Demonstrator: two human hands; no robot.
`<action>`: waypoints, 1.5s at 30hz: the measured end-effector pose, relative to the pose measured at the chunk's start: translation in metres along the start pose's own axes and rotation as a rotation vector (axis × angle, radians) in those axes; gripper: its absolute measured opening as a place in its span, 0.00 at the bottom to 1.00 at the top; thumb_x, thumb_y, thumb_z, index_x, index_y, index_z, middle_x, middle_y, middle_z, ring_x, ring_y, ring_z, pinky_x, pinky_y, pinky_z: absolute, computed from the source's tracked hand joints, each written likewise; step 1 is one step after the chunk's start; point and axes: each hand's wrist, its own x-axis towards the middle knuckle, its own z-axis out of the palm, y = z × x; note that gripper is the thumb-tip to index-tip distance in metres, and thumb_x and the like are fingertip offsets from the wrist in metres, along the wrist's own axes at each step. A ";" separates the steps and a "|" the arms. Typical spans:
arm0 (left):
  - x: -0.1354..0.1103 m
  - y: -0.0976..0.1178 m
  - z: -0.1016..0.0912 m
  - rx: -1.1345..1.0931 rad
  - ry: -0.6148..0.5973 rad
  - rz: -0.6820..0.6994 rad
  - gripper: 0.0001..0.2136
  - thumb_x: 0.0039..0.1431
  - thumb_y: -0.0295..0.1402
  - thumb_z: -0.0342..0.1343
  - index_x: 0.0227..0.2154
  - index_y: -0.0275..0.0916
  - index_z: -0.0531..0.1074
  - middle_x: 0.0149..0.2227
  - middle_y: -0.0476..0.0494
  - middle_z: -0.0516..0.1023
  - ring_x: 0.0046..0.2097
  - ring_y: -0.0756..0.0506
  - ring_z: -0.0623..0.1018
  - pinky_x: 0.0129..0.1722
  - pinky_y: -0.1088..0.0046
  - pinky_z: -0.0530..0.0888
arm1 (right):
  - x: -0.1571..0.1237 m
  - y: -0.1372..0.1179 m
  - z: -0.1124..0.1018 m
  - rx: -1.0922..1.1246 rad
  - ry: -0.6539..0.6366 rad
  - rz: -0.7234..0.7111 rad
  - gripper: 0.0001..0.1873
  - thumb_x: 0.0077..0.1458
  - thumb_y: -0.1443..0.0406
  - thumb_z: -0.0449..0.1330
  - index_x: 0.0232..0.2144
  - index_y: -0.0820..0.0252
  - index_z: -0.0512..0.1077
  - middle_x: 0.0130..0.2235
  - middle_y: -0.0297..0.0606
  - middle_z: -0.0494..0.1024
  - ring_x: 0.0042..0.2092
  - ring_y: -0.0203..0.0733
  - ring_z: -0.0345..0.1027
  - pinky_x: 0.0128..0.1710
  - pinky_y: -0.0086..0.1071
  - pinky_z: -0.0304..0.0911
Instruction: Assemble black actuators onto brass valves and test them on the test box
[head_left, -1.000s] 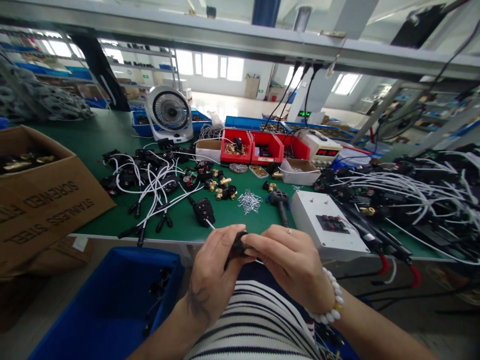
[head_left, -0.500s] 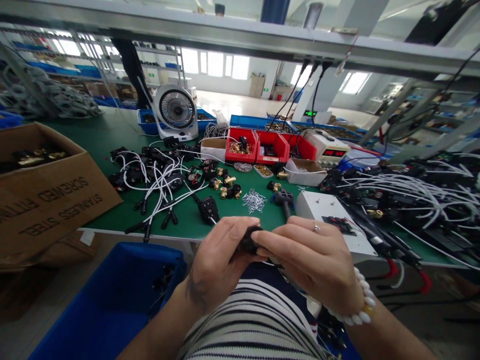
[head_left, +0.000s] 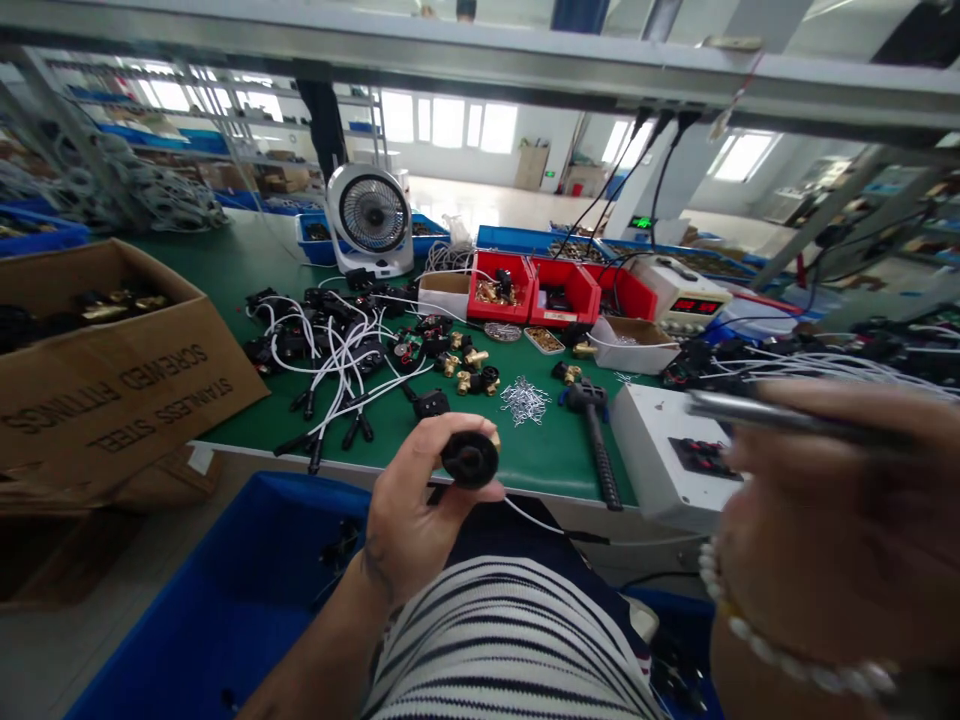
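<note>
Near the table's front edge, my left hand [head_left: 420,490] is closed around a round black plastic part [head_left: 470,459], its hollow face turned up toward me. A bit of brass shows at its edge, and a white cable [head_left: 536,518] runs off below it to the right. My right hand [head_left: 847,500], smeared by motion, is raised at the right over the white control box [head_left: 660,480]. It grips a slim metal tool [head_left: 757,408] pointing left; its exact kind is blurred. Beyond my left hand lie a black housing [head_left: 430,404] and a pile of small metal clips [head_left: 525,400].
A black hammer [head_left: 596,440] lies left of the control box. Brass fittings [head_left: 476,380], tangled white-cabled parts [head_left: 330,350], red bins [head_left: 562,295] and a fan [head_left: 373,215] stand behind. A cardboard box [head_left: 127,370] and a blue tub [head_left: 217,600] are at left.
My right hand has left the black part and swung right and up, now with a metal tool in it. My left hand has turned the black part's hollow face up. The view has shifted slightly.
</note>
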 end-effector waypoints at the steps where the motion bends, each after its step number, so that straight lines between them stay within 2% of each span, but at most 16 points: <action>1: 0.000 0.001 -0.001 -0.049 -0.012 0.008 0.20 0.58 0.25 0.60 0.52 0.46 0.67 0.48 0.47 0.71 0.50 0.50 0.73 0.52 0.75 0.71 | -0.004 0.010 0.012 -0.013 -0.035 0.033 0.16 0.60 0.74 0.57 0.48 0.54 0.72 0.44 0.35 0.76 0.40 0.33 0.68 0.39 0.31 0.61; 3: 0.002 0.002 0.000 -0.092 -0.036 0.052 0.22 0.57 0.24 0.61 0.53 0.46 0.66 0.49 0.47 0.71 0.51 0.48 0.73 0.54 0.73 0.71 | -0.020 0.036 0.048 0.025 -0.369 0.106 0.09 0.62 0.69 0.57 0.45 0.61 0.73 0.42 0.38 0.77 0.40 0.35 0.71 0.38 0.28 0.64; 6: 0.005 0.004 0.002 -0.098 -0.044 0.102 0.24 0.56 0.25 0.62 0.55 0.44 0.65 0.50 0.45 0.71 0.52 0.48 0.73 0.55 0.72 0.71 | -0.053 0.076 0.105 -0.023 -0.822 0.292 0.14 0.64 0.68 0.52 0.48 0.68 0.73 0.43 0.46 0.76 0.44 0.42 0.70 0.43 0.35 0.66; 9: 0.007 0.006 0.002 -0.120 -0.051 0.117 0.25 0.55 0.23 0.62 0.55 0.43 0.65 0.50 0.45 0.72 0.53 0.48 0.73 0.55 0.73 0.70 | -0.080 0.097 0.143 -0.054 -0.868 0.322 0.14 0.61 0.71 0.53 0.46 0.70 0.74 0.43 0.51 0.74 0.43 0.44 0.69 0.44 0.38 0.66; 11: 0.006 0.007 0.000 -0.126 -0.054 0.104 0.25 0.55 0.22 0.62 0.54 0.44 0.65 0.50 0.46 0.72 0.52 0.49 0.72 0.55 0.75 0.70 | -0.085 0.100 0.149 -0.053 -0.841 0.315 0.17 0.59 0.71 0.56 0.50 0.71 0.73 0.47 0.53 0.72 0.46 0.45 0.68 0.47 0.38 0.66; 13: 0.004 0.007 -0.003 -0.105 -0.046 0.055 0.24 0.56 0.22 0.62 0.54 0.45 0.66 0.49 0.49 0.72 0.52 0.51 0.73 0.55 0.77 0.70 | -0.079 0.105 0.138 -0.057 -0.803 0.306 0.20 0.58 0.69 0.58 0.53 0.69 0.72 0.51 0.51 0.71 0.51 0.45 0.66 0.53 0.38 0.63; 15: 0.002 0.005 -0.006 -0.077 -0.019 -0.005 0.23 0.56 0.24 0.62 0.54 0.47 0.66 0.49 0.51 0.72 0.51 0.52 0.73 0.54 0.80 0.70 | -0.063 0.117 0.110 -0.096 -0.729 0.323 0.19 0.60 0.65 0.58 0.52 0.66 0.73 0.52 0.48 0.71 0.54 0.43 0.65 0.57 0.37 0.60; 17: -0.001 0.001 -0.008 -0.037 0.006 -0.052 0.22 0.57 0.26 0.62 0.53 0.49 0.67 0.49 0.53 0.73 0.51 0.53 0.74 0.54 0.81 0.70 | -0.043 0.140 0.068 -0.186 -0.609 0.381 0.18 0.62 0.60 0.54 0.49 0.64 0.74 0.52 0.47 0.72 0.53 0.45 0.65 0.57 0.40 0.59; 20: -0.005 -0.002 -0.007 0.013 -0.017 -0.085 0.21 0.58 0.28 0.62 0.52 0.50 0.66 0.49 0.54 0.72 0.51 0.55 0.73 0.54 0.84 0.69 | -0.020 0.183 0.002 -0.346 -0.420 0.516 0.22 0.60 0.57 0.51 0.44 0.70 0.74 0.49 0.57 0.73 0.53 0.56 0.64 0.57 0.51 0.56; 23: -0.005 0.000 -0.003 0.026 -0.091 -0.064 0.20 0.60 0.29 0.60 0.53 0.49 0.64 0.49 0.53 0.71 0.51 0.57 0.73 0.54 0.87 0.68 | -0.018 0.216 -0.037 -0.303 -0.492 0.659 0.26 0.52 0.48 0.54 0.34 0.66 0.76 0.43 0.59 0.76 0.46 0.63 0.70 0.50 0.55 0.61; 26: -0.003 0.002 0.001 0.051 -0.121 -0.024 0.18 0.61 0.31 0.59 0.51 0.48 0.64 0.47 0.54 0.72 0.49 0.58 0.73 0.52 0.89 0.67 | -0.031 0.231 -0.043 -0.182 -0.611 0.720 0.30 0.46 0.42 0.54 0.29 0.63 0.77 0.38 0.54 0.78 0.43 0.62 0.73 0.49 0.52 0.64; 30: -0.002 0.002 0.003 0.037 -0.117 -0.031 0.18 0.60 0.31 0.60 0.51 0.49 0.64 0.47 0.55 0.72 0.49 0.58 0.73 0.52 0.90 0.66 | -0.047 0.232 -0.035 -0.210 -0.543 0.761 0.32 0.47 0.42 0.53 0.35 0.63 0.78 0.42 0.52 0.78 0.47 0.63 0.71 0.51 0.52 0.61; 34: -0.001 0.003 0.003 -0.004 -0.124 -0.027 0.20 0.59 0.29 0.61 0.52 0.49 0.65 0.48 0.52 0.71 0.50 0.56 0.73 0.53 0.85 0.68 | -0.048 0.234 -0.035 -0.252 -0.522 0.792 0.32 0.52 0.42 0.48 0.29 0.63 0.77 0.38 0.52 0.78 0.45 0.59 0.71 0.50 0.48 0.60; 38: 0.002 0.004 0.000 -0.071 -0.116 0.012 0.22 0.57 0.26 0.62 0.53 0.48 0.65 0.49 0.49 0.71 0.51 0.53 0.72 0.53 0.81 0.69 | -0.039 0.229 -0.037 -0.296 -0.516 0.738 0.23 0.52 0.49 0.54 0.28 0.63 0.76 0.40 0.52 0.77 0.46 0.57 0.70 0.50 0.47 0.59; 42: 0.003 0.003 0.008 -0.076 -0.067 0.031 0.21 0.55 0.26 0.64 0.50 0.44 0.67 0.48 0.46 0.71 0.58 0.48 0.67 0.58 0.74 0.66 | -0.038 0.171 -0.018 -0.240 -0.403 0.629 0.19 0.51 0.54 0.60 0.38 0.62 0.76 0.45 0.49 0.76 0.49 0.51 0.68 0.54 0.45 0.59; 45: -0.003 0.000 0.030 -0.125 0.058 -0.025 0.18 0.56 0.33 0.64 0.48 0.44 0.68 0.51 0.46 0.69 0.60 0.46 0.65 0.60 0.70 0.64 | -0.054 0.092 0.017 0.594 -0.531 0.708 0.26 0.53 0.52 0.65 0.52 0.54 0.70 0.46 0.42 0.76 0.41 0.40 0.72 0.45 0.36 0.68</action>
